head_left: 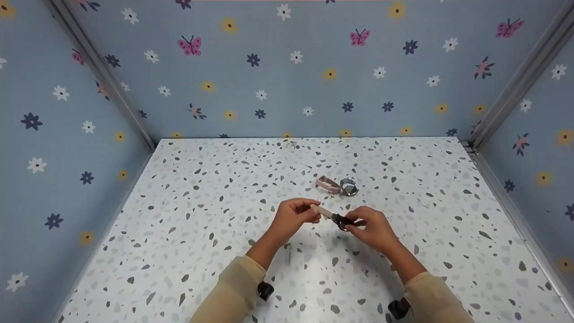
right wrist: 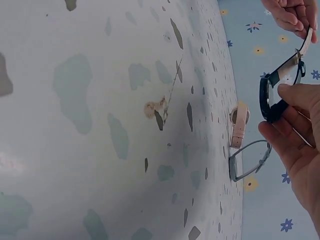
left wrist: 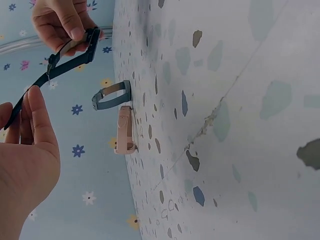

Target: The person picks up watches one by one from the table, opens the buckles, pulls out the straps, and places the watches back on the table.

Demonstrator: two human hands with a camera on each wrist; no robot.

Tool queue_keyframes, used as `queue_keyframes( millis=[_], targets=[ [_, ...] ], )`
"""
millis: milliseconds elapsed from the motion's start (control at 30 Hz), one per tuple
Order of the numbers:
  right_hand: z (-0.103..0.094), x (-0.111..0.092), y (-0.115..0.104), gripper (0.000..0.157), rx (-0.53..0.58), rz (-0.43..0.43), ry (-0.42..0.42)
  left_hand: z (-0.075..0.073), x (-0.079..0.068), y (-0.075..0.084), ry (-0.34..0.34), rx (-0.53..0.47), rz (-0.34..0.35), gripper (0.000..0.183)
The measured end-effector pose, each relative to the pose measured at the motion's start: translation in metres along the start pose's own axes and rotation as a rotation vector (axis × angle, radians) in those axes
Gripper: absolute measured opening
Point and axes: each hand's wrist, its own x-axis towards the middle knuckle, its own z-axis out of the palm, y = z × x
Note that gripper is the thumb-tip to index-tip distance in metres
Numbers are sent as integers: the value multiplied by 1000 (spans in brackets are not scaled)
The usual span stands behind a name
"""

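Note:
A dark wristwatch (head_left: 339,220) with a beige strap lining is held between both hands above the table. My left hand (head_left: 293,217) pinches the free end of its strap (left wrist: 31,89). Around the case end, my right hand (head_left: 371,228) grips the watch (right wrist: 267,97) with thumb and fingers. The strap is buckled or threaded partway along; the exact state is too small to tell. Just beyond the hands, a pink-strapped watch (head_left: 328,184) and a grey-blue watch (head_left: 349,187) rest on the table, close beside each other. The dark watch's dial is mostly hidden.
The white speckled table (head_left: 202,202) has blue flowered panels (head_left: 287,67) at the back and both sides, joined by metal corner strips (head_left: 107,76). Black wrist devices (head_left: 265,291) sit at both sleeve cuffs.

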Motion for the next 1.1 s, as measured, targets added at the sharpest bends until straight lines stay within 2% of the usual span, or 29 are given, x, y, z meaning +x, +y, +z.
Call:
queue_keyframes(
  millis=[267, 500, 567, 667, 833, 1100],
  targets=[
    [1, -1, -1, 19, 60, 68, 6, -1, 1, -1, 1, 26, 30, 24],
    [0, 0, -26, 17, 85, 109, -22, 2, 1, 3, -27, 38, 71, 25],
    [-1, 1, -31, 18, 104, 100, -32, 3, 1, 4, -30, 34, 75, 27],
    [1, 1, -23, 21, 103, 78, -30, 3, 2, 4, -28, 35, 74, 29],
    [4, 3, -12, 19, 19, 14, 34, 5, 2, 5, -17, 46, 70, 26],
    [8, 9, -19, 10, -1, -84, 58, 6, 2, 6, -5, 79, 56, 23]
  ],
)
